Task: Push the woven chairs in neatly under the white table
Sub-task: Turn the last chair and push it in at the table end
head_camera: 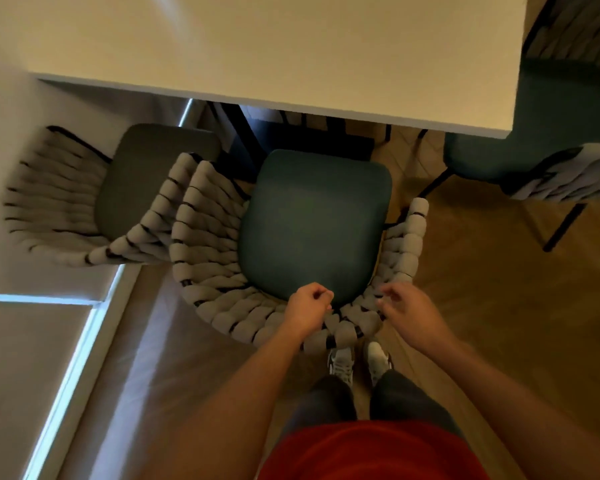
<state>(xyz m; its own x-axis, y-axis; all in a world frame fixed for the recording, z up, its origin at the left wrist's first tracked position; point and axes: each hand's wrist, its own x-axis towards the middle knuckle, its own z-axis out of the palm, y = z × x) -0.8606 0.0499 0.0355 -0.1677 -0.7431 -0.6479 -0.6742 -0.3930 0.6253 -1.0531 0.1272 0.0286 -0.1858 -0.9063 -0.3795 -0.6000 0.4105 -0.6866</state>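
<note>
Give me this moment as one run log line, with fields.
stage: middle chair not yet under white table | left hand on woven backrest, fingers curled | right hand over backrest, blurred | grip: unclear

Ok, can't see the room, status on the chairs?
Left hand on middle chair back, right hand just off it. Seat not under table. Left chair touching.

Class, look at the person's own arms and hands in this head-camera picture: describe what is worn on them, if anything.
Both forearms are bare: no sleeve reaches them in view. The left hand and right hand wear no gloves, and no watch, ring or bracelet shows, though the picture is slightly blurred. The red top appears only at the bottom edge.
</note>
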